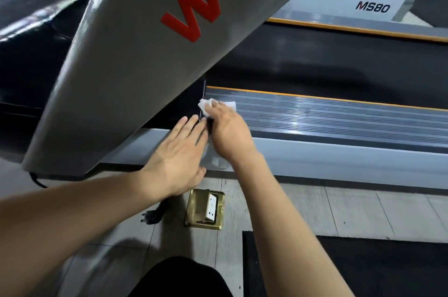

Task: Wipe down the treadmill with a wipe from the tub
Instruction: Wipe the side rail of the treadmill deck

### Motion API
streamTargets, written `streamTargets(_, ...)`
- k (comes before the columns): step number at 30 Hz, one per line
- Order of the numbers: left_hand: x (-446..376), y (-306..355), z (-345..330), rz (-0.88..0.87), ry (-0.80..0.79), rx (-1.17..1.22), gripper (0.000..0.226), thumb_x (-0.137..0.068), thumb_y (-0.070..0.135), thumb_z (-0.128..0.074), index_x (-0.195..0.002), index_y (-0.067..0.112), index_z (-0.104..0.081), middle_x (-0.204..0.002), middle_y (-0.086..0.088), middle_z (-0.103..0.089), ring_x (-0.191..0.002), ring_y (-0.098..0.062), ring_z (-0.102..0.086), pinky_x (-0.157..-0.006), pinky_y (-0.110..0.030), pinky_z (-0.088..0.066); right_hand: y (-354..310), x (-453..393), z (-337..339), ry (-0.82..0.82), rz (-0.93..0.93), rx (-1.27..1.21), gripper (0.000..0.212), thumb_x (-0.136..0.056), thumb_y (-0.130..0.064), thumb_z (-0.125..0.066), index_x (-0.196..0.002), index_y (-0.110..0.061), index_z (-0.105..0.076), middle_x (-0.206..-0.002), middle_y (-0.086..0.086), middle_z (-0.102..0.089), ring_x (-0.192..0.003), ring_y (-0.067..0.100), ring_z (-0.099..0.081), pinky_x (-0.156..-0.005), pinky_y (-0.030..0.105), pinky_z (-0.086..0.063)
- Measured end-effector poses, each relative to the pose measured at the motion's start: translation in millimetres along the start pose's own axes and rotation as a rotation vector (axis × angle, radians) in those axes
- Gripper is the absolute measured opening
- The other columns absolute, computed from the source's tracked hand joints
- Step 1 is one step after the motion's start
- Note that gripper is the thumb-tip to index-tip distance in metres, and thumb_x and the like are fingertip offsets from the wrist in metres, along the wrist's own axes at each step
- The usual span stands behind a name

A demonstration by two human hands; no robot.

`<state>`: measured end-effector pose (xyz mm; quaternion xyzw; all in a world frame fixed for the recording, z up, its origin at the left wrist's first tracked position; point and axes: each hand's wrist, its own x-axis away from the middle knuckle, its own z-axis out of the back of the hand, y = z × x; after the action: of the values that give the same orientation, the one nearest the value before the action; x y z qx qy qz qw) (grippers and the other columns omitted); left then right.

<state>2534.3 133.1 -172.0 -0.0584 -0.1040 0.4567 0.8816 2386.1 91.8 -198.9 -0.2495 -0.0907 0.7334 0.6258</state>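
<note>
Black mat (pixel 363 270) closest, brass floor socket (pixel 204 209) on pale tile, left hand (pixel 179 151) flat, fingers straight, against the treadmill (pixel 339 161) base, right hand (pixel 230 132) gripping a crumpled white wipe (pixel 206 104) on the ribbed grey side rail (pixel 339 115), right by the slanted glossy upright (pixel 121 66)

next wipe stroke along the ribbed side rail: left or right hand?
Right. The right hand already holds the wipe on the ribbed side rail; the left hand is flat, empty, near the upright's base.
</note>
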Motion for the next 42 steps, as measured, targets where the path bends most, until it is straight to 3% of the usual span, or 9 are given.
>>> streamTargets(3, 0, 1, -5, 0.007, 0.007, 0.077, 0.090, -0.097, 0.040, -0.041, -0.160, 0.004, 0.011, -0.169, -0.015, 0.016, -0.156, -0.027, 0.016, -0.127, -0.039, 0.008, 37, 43, 10, 0.160, -0.051, 0.037, 0.054, -0.092, -0.013, -0.036, -0.140, -0.018, -0.059, -0.149, 0.009, -0.053, -0.139, 0.027, -0.046, -0.118, 0.038, -0.034)
streamTargets(9, -1, 2, -7, 0.024, -0.011, 0.094, 0.093, -0.097, 0.044, -0.041, -0.159, 0.004, 0.016, -0.167, -0.014, 0.022, -0.155, -0.027, 0.019, -0.127, -0.041, 0.007, 123, 74, 51, 0.454, -0.586, 0.168, 0.046, -0.092, -0.001, -0.040, -0.132, -0.009, -0.061, -0.140, 0.013, -0.059, -0.131, 0.037, -0.049, -0.111, 0.042, -0.036)
streamTargets(13, -3, 8, 0, 0.043, -0.011, 0.049, 0.092, -0.095, 0.043, -0.041, -0.159, -0.001, 0.008, -0.168, -0.020, 0.012, -0.156, -0.032, 0.012, -0.127, -0.044, 0.006, 42, 44, 1, 0.327, -0.103, 0.025, 0.047, -0.090, -0.008, -0.043, -0.130, -0.019, -0.066, -0.137, 0.002, -0.061, -0.131, 0.026, -0.052, -0.112, 0.040, -0.039)
streamTargets(17, -5, 13, 11, 0.040, 0.023, 0.069, 0.080, -0.099, 0.031, -0.036, -0.158, -0.003, 0.006, -0.168, -0.023, 0.005, -0.157, -0.033, 0.007, -0.127, -0.043, 0.005, -5, 42, -18, 0.177, 0.020, 0.013, 0.044, -0.100, -0.014, -0.045, -0.142, -0.007, -0.056, -0.149, 0.013, -0.052, -0.142, 0.026, -0.045, -0.119, 0.042, -0.032)
streamTargets(25, -46, 33, 0, -0.285, 0.163, 0.159, 0.079, -0.105, 0.036, -0.030, -0.158, 0.009, 0.022, -0.164, -0.012, 0.030, -0.154, -0.026, 0.024, -0.126, -0.042, 0.012, 106, 82, 59, 0.300, -0.540, 0.211, 0.061, -0.088, 0.007, -0.035, -0.146, -0.010, -0.048, -0.156, 0.011, -0.043, -0.146, 0.030, -0.035, -0.119, 0.044, -0.031)
streamTargets(31, -52, 45, -27, -0.259, 0.277, 0.190, 0.088, -0.099, 0.044, -0.032, -0.157, 0.007, 0.024, -0.164, -0.014, 0.030, -0.154, -0.029, 0.022, -0.126, -0.048, 0.008, 99, 79, 59, 0.262, -0.585, 0.299, 0.062, -0.089, 0.004, -0.034, -0.148, -0.010, -0.041, -0.155, 0.011, -0.039, -0.147, 0.029, -0.031, -0.116, 0.046, -0.035)
streamTargets(34, -57, 43, -32, -0.277, 0.322, 0.233, 0.090, -0.090, 0.044, -0.033, -0.161, 0.003, 0.005, -0.169, -0.017, 0.011, -0.157, -0.031, 0.007, -0.127, -0.049, -0.003, 62, 56, 42, 0.247, -0.411, 0.183, 0.055, -0.091, -0.012, -0.028, -0.138, -0.010, -0.057, -0.143, 0.012, -0.055, -0.136, 0.031, -0.047, -0.115, 0.042, -0.036)
streamTargets(37, -59, 42, -36, -0.283, 0.348, 0.262, 0.090, -0.088, 0.045, -0.042, -0.159, -0.003, -0.012, -0.168, -0.021, -0.009, -0.157, -0.032, -0.007, -0.127, -0.049, -0.013, 28, 40, 24, 0.174, -0.320, 0.096, 0.046, -0.100, -0.008, -0.038, -0.144, -0.003, -0.052, -0.152, 0.021, -0.046, -0.145, 0.031, -0.039, -0.124, 0.034, -0.020)
streamTargets(42, -57, 41, -37, -0.273, 0.322, 0.224, 0.094, -0.090, 0.040, -0.041, -0.160, 0.005, 0.010, -0.168, -0.016, 0.016, -0.157, -0.028, 0.013, -0.128, -0.047, -0.001, 51, 66, 48, 0.097, -0.298, 0.111, 0.059, -0.095, 0.005, -0.039, -0.152, -0.008, -0.042, -0.160, 0.013, -0.036, -0.152, 0.024, -0.027, -0.126, 0.030, -0.016)
